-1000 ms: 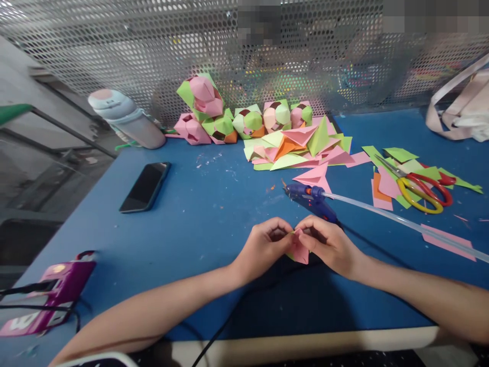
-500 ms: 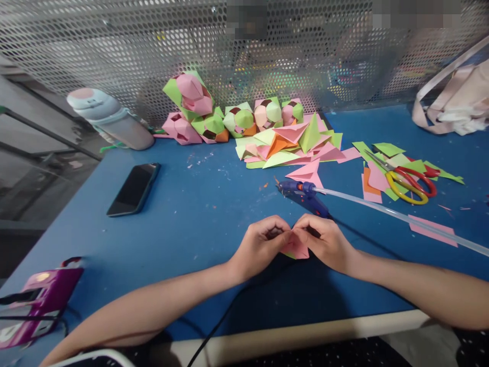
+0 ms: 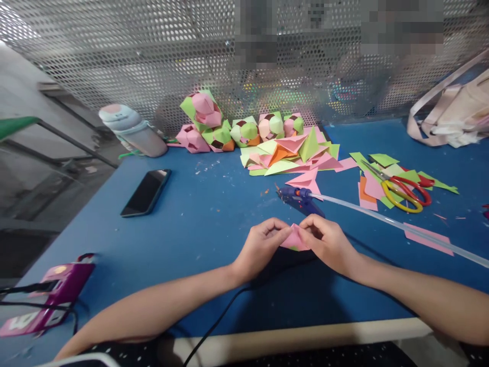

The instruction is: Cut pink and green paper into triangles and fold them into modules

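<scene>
Between my two hands is a small folded pink paper piece (image 3: 295, 239) with a bit of green at its lower edge. My left hand (image 3: 263, 247) pinches its left side between thumb and fingers. On the right side, my right hand (image 3: 326, 242) pinches it the same way. Part of the paper is hidden by the fingers. Just beyond my hands lies a blue glue gun (image 3: 300, 198) with a long clear glue stick (image 3: 367, 209) in its back. A pile of folded pink, green and orange papers (image 3: 290, 155) is behind it.
Several paper balls (image 3: 217, 136) line the mesh panel (image 3: 183, 61). Scissors (image 3: 405, 191) rest on paper scraps at right, near a pale bag (image 3: 454, 112). On the left are a bottle (image 3: 137, 135), a phone (image 3: 147, 193) and a purple box (image 3: 63, 290) with cords.
The pink paper has tilted in my fingers, so a pointed tip now shows between my hands. Both hands still pinch it. The view has shifted a little.
</scene>
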{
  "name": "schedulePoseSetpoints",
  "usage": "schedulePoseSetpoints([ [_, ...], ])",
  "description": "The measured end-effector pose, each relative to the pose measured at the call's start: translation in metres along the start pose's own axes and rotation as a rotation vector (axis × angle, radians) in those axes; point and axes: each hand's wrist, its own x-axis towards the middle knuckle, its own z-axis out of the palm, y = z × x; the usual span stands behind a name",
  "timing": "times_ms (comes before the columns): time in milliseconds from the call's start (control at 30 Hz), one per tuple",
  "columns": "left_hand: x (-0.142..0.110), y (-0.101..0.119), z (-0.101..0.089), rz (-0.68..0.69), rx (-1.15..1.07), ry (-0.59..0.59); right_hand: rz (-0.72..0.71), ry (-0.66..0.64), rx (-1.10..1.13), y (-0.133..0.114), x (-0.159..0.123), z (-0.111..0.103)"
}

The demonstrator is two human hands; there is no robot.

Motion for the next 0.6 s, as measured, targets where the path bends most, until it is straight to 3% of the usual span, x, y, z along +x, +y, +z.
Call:
schedulePoseSetpoints([
  [167,-0.0005,0.0019,-0.0034,0.003,-0.022,-0.1,-0.003,0.012,-0.072,0.0052,0.0032,-0.0025],
  [300,0.0002,0.0051,-0.0034,0.031,0.082,-0.106,-0.026,-0.005,-0.077,0.0031,0.0039,-0.0034],
  [600,0.0033,-0.0005,0.0014,0.034,0.149,0.129,-0.104,-0.011,-0.064,-0.0002,0.0,0.0013],
])
